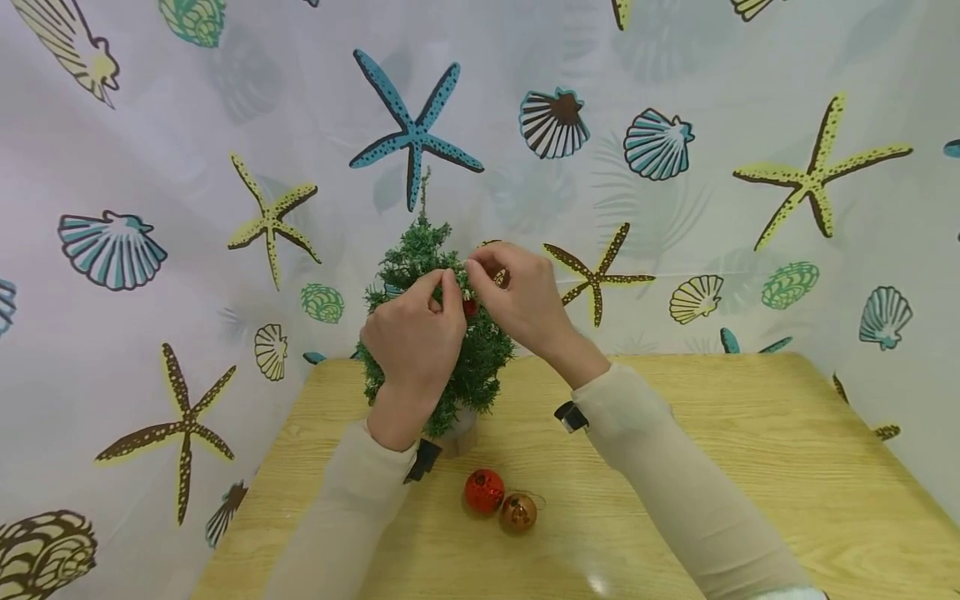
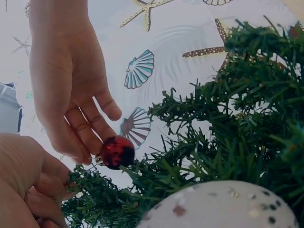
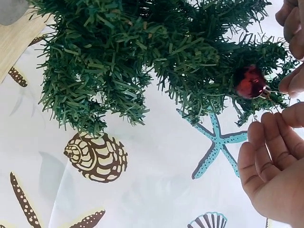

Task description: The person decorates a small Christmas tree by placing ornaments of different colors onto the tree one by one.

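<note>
A shiny red ball ornament (image 2: 117,152) hangs among the branches of a small artificial Christmas tree (image 3: 142,52). My right hand (image 1: 525,296), on the tree's right side, pinches the ornament's thin string between thumb and forefinger. From the other side, my left hand (image 1: 420,333) has thumb and forefinger together at the string beside a branch tip. In the right wrist view, thin strands run from the ball's cap to both hands' fingertips. The head view leaves only a bit of the ball visible between the hands. The exact pinch points are partly hidden by fingers and needles.
A red ball (image 1: 484,491) and a copper-coloured ball (image 1: 518,512) with a string loop lie on the wooden table (image 1: 712,450) before the tree's base (image 1: 457,437). A white speckled ball (image 2: 223,209) shows close up among the branches. A patterned curtain (image 1: 510,208) surrounds the table.
</note>
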A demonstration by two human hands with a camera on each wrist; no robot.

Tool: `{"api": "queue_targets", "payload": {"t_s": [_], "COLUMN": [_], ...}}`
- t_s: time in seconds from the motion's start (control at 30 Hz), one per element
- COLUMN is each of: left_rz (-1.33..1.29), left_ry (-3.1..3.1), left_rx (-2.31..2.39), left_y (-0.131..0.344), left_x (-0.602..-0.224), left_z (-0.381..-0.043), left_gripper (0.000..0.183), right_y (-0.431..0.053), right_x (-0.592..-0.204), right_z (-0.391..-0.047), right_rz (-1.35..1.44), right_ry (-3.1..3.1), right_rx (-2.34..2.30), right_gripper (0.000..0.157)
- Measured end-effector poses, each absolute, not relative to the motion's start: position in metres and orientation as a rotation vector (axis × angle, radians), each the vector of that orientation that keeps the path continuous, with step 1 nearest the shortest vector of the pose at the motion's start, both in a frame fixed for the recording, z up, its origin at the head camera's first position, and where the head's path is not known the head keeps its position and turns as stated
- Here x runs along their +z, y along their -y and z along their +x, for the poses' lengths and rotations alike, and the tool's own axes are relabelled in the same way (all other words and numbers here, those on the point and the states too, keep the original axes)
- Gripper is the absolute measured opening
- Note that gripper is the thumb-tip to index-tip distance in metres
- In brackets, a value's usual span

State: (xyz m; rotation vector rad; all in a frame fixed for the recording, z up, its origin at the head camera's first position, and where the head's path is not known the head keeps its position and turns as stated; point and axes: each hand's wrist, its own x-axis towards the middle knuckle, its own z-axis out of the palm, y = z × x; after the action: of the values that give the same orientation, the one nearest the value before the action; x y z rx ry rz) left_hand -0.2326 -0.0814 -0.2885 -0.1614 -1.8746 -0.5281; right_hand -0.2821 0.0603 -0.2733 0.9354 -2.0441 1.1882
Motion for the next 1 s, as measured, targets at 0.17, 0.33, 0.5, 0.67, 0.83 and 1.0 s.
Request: {"api": "queue_targets", "payload": {"t_s": [0.17,0.33,0.5,0.67,0.83,1.0], "left_rz": [-0.134,-0.133,-0.145,-0.171,-0.229,-0.256], "left_ry": [1.871,1.889,1.906,1.895,1.899,1.925], "left_rx": [-0.467,-0.419,-0.385,-0.366,-0.359,-0.361], "left_y": [0.081,0.079,0.079,0.081,0.086,0.090], "left_x": [-0.291,-0.294,-0.296,-0.297,-0.297,-0.298], "left_z": [-0.235,-0.236,-0.237,-0.237,-0.238,-0.237], "left_gripper": [0.026,0.029,0.030,0.024,0.022,0.022], "right_y": [-0.059,-0.057,-0.059,-0.059,-0.060,-0.061], "right_x": [-0.276,-0.279,-0.282,-0.283,-0.284,-0.287], "right_z": [-0.285,-0.286,-0.287,-0.287,-0.287,-0.289], "right_rz": [0.939,0.951,0.959,0.994,1.010,1.028], "right_ry": [2.069,2.059,2.048,2.036,2.036,2.055], "right_rx": [1.157,1.125,1.105,1.075,1.068,1.063], "right_gripper": [0.018,0.018,0.017,0.016,0.016,0.016]}}
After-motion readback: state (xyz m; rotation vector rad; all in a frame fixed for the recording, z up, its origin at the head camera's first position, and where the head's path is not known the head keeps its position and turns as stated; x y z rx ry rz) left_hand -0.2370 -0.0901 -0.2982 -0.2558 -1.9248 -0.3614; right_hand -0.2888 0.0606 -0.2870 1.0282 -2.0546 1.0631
